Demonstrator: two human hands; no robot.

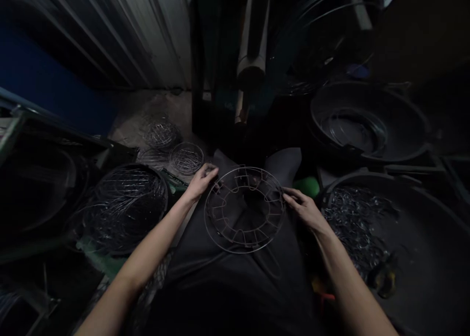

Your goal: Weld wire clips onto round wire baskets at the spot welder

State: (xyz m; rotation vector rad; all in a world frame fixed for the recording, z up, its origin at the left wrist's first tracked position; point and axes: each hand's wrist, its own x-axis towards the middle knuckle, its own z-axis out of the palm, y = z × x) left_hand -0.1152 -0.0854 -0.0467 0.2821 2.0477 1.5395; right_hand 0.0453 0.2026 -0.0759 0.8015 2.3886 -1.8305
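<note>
A round wire frame lies over my lap, in front of my dark clothing. It has an outer ring, a smaller inner ring and bent wire loops between them. At its upper left edge, my left hand is closed, with fingertips partly hidden around the rim. On the opposite side, my right hand pinches the rim between thumb and fingers. The frame's middle is open, and dark cloth shows through it.
Left of me, a round container holds many thin wires. Wire rings lie on the floor beyond. At right, a large basin contains small metal pieces; another basin holds coiled wire. A pipe-like cylinder hangs ahead.
</note>
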